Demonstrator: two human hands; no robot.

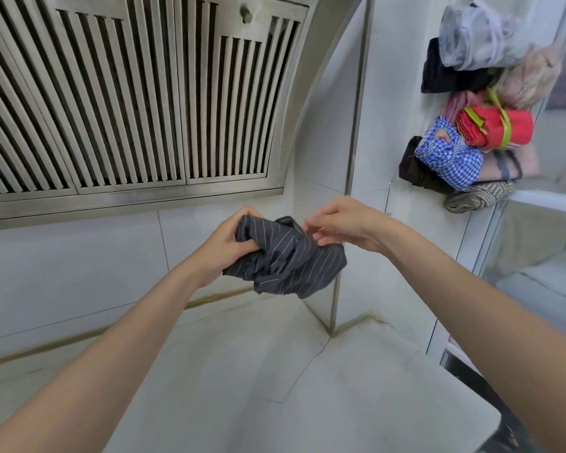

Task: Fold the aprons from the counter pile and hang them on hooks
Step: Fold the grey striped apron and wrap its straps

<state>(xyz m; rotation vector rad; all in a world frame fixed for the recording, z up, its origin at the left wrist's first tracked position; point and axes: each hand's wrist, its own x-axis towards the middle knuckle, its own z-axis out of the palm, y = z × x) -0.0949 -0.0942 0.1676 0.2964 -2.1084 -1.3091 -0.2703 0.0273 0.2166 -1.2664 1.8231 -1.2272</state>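
Pale counter (242, 371), vent hood (128, 99) above; bundled aprons (471, 125) on the right wall. Left hand (226, 243) grips striped apron (291, 256); right hand (343, 223) seemingly pinches it.

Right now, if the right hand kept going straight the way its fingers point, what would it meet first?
The right hand points leftward, its fingertips already at the bunched dark grey pinstriped apron. It would push into that cloth first, then probably the left hand gripping the other side, though depth is unclear.

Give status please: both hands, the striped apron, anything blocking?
Left hand grips bunched dark striped apron, held above counter. Right hand pinches its top edge. Hung bundles crowd wall at right; path clear.
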